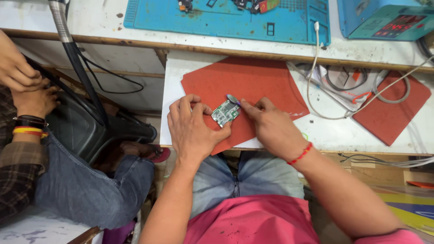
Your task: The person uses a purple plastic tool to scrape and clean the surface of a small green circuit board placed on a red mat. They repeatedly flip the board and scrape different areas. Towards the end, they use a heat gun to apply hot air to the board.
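A small green circuit board lies on a red mat at the front of a white worktop. My left hand pins the board down, thumb at its lower right edge and fingers along its left side. My right hand pinches a thin metal tool, whose flat tip rests at the board's upper right corner. A red thread bracelet circles my right wrist.
White cables loop over papers and a second red mat to the right. Behind are a blue work mat with small parts and a blue device with a red display. Another person sits at left, their hands together, beside a black chair.
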